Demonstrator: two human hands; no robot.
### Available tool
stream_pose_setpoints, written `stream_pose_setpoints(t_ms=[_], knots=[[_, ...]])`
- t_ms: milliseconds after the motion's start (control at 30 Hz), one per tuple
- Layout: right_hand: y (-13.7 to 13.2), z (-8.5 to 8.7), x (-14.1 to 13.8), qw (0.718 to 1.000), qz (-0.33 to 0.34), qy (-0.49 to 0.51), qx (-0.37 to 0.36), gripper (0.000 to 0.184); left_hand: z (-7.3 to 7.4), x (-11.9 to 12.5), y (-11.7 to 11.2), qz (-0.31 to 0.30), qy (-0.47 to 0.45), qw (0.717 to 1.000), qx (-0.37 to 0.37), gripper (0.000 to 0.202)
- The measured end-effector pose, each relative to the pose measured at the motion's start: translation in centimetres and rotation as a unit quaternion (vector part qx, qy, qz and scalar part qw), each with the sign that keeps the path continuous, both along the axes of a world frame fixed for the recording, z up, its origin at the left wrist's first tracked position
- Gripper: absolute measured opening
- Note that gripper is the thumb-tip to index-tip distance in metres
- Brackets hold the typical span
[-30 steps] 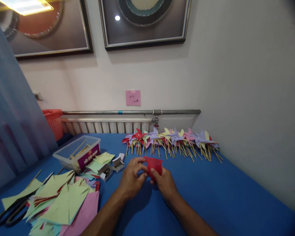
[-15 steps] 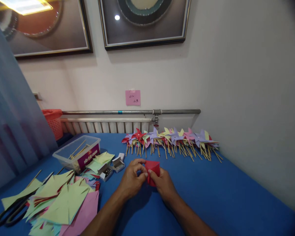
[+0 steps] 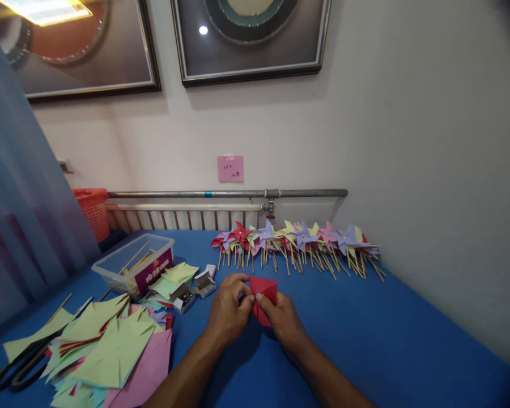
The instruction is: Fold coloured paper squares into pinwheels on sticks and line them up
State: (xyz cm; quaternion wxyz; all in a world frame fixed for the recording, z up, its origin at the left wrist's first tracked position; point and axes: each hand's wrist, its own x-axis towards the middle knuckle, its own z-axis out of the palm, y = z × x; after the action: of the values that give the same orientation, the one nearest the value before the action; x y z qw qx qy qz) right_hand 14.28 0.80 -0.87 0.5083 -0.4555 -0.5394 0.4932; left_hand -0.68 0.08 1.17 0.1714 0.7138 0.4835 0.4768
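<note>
A piece of red paper (image 3: 265, 288), partly folded over, is held up between my two hands above the blue table. My left hand (image 3: 232, 303) pinches its left edge between thumb and fingers. From the other side, my right hand (image 3: 283, 317) grips it, with the thumb pressed on the paper's front near the middle. The fingers behind the paper are hidden. Beyond the hands, a row of finished paper pinwheels (image 3: 301, 238) on thin wooden sticks lies along the back of the table.
On the left are a stack of cut paper squares (image 3: 114, 345), black-handled scissors (image 3: 23, 365) and a clear plastic box (image 3: 106, 271) holding sticks. Two small open boxes (image 3: 204, 284) stand left of my hands. A radiator pipe (image 3: 238, 194) runs along the wall.
The red paper's lower edge reaches slightly further down between my hands. Both hands have kept almost the same place and hold.
</note>
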Motion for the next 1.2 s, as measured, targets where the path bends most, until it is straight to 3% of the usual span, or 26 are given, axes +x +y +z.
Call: stream_pose_setpoints(t_ms=[267, 400, 533, 667, 800, 933, 1200], knots=[[0.3, -0.4, -0.2, 0.999, 0.011, 0.045, -0.01, 0.042, -0.3, 0.1, 0.1, 0.004, -0.021, 1.0, 0.014, 0.013], [0.9, -1.1, 0.0, 0.999, -0.019, 0.035, -0.007, 0.038, 0.5, -1.1, 0.8, 0.008, -0.114, 0.993, -0.033, 0.011], [0.8, -1.1, 0.2, 1.0, -0.023, 0.017, 0.008, 0.036, 0.8, -2.5, 1.7, 0.045, -0.231, 0.965, -0.115, 0.016], [0.5, -0.8, 0.1, 1.0, -0.01, 0.01, 0.019, 0.035, 0.6, -1.8, 1.4, -0.051, -0.279, 0.927, -0.244, 0.027], [0.5, -0.8, 0.0, 1.0, 0.014, 0.011, 0.014, 0.036, 0.4, -0.5, 0.6, -0.099, -0.305, 0.9, -0.295, 0.031], [0.1, -0.5, -0.1, 0.998, 0.055, 0.009, 0.008, 0.031, 0.1, -0.4, 0.7, -0.078, -0.368, 0.883, -0.282, 0.03], [-0.5, 0.3, -0.7, 0.999, 0.043, 0.006, -0.015, 0.027, 0.2, -0.3, 1.2, -0.018, -0.354, 0.919, -0.172, 0.024]])
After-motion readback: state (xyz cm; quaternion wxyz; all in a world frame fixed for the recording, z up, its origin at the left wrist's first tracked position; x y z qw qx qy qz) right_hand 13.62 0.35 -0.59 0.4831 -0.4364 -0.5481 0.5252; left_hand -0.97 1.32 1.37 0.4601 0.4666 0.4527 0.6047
